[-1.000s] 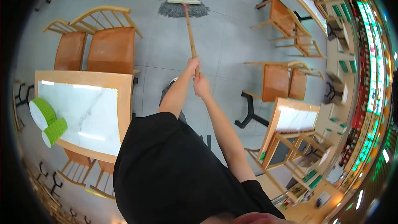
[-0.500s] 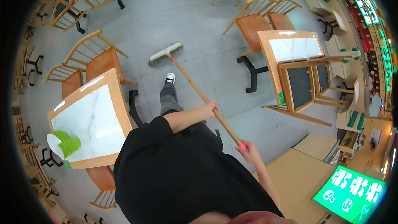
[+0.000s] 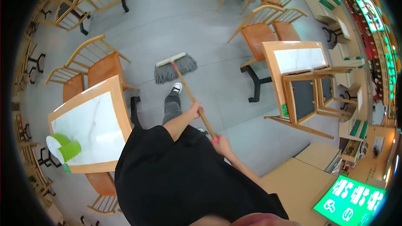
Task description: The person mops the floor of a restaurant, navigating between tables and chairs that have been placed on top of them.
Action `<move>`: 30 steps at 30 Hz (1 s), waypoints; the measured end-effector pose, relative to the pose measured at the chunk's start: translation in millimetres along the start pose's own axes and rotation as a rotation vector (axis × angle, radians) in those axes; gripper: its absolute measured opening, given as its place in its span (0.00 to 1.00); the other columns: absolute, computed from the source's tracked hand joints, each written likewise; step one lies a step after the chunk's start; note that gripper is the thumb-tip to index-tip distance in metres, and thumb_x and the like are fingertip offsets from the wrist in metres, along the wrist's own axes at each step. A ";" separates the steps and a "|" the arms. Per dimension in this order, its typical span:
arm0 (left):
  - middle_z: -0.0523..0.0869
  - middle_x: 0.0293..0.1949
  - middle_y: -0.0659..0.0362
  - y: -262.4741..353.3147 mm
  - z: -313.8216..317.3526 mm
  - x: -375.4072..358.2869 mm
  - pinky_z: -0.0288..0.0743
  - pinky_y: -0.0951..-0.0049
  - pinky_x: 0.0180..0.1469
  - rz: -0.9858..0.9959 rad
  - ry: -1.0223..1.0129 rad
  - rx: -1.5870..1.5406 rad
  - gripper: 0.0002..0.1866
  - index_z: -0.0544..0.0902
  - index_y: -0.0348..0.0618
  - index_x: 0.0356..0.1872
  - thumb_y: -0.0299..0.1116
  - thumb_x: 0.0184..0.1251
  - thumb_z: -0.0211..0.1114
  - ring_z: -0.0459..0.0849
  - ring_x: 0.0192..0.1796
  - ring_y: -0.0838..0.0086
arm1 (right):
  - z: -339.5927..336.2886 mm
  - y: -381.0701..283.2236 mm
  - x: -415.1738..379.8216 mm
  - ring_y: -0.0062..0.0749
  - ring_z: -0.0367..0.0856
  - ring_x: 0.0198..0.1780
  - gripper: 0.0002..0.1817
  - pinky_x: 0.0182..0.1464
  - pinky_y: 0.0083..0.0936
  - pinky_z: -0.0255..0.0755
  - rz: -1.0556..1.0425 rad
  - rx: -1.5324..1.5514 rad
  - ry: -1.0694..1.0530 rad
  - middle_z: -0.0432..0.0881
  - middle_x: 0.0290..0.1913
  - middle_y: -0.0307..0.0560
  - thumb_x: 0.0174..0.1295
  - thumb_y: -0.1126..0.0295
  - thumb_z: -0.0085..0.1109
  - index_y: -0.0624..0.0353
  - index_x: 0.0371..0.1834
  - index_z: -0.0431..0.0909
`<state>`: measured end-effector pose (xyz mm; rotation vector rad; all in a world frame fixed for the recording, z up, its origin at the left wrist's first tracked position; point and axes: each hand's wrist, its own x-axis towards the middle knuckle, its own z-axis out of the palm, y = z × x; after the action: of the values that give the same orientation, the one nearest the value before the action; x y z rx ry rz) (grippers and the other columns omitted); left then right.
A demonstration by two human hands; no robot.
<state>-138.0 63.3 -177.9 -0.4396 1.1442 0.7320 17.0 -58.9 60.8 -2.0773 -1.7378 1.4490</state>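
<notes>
A mop with a white bar and grey strands (image 3: 176, 68) lies on the grey floor just ahead of my foot. Its wooden handle (image 3: 188, 91) runs back toward my body. Lower on that handle, near its pink end, one hand is closed around it: my right hand (image 3: 220, 145). Farther up the pole, my left hand (image 3: 195, 110) is wrapped round the wood. My shoe (image 3: 177, 87), dark with a white toe, stands close behind the mop strands.
On the left is a marble-topped table (image 3: 90, 125) with green bowls (image 3: 69, 150) and brown-seated chairs (image 3: 104, 68). On the right, another table (image 3: 271, 65) bears upturned chairs (image 3: 302, 96). A counter (image 3: 293, 180) with a green lit sign (image 3: 349, 201) stands at lower right.
Both hands have drawn the handle back and to the left. The mop's grey strands are now spread out and visible, where before mostly the bar showed.
</notes>
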 end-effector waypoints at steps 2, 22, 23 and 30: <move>0.74 0.29 0.56 40.9 -4.7 -12.8 0.75 0.66 0.34 0.049 -0.054 0.067 0.14 0.68 0.44 0.42 0.39 0.60 0.55 0.76 0.32 0.69 | 16.7 -20.7 48.4 0.56 0.79 0.36 0.17 0.37 0.40 0.71 -0.043 -0.001 0.005 0.79 0.30 0.64 0.53 0.63 0.57 0.67 0.40 0.75; 0.71 0.55 0.48 235.8 75.1 -24.3 0.64 0.57 0.57 0.626 0.144 1.258 0.22 0.76 0.53 0.51 0.46 0.55 0.57 0.68 0.59 0.57 | 9.1 -142.8 280.7 0.34 0.73 0.12 0.16 0.14 0.29 0.66 -0.080 0.066 -0.104 0.75 0.18 0.50 0.55 0.60 0.52 0.65 0.32 0.72; 0.68 0.59 0.47 216.0 70.3 -19.9 0.59 0.52 0.60 0.755 0.137 1.574 0.23 0.76 0.56 0.52 0.48 0.54 0.56 0.63 0.63 0.54 | 3.3 -128.0 255.9 0.34 0.73 0.14 0.16 0.15 0.29 0.66 -0.045 0.087 -0.132 0.75 0.19 0.50 0.55 0.59 0.54 0.64 0.33 0.72; 0.80 0.48 0.50 5.1 70.6 -92.9 0.45 0.42 0.63 0.804 -0.441 2.570 0.22 0.85 0.53 0.34 0.50 0.60 0.43 0.68 0.60 0.55 | -16.8 19.8 8.6 0.35 0.76 0.27 0.15 0.32 0.32 0.69 0.018 0.217 0.078 0.77 0.21 0.53 0.51 0.64 0.58 0.67 0.34 0.77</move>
<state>-116.0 85.7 -65.4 2.2522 0.9314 -0.4326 42.2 -50.9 53.5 -2.0132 -1.4652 1.4663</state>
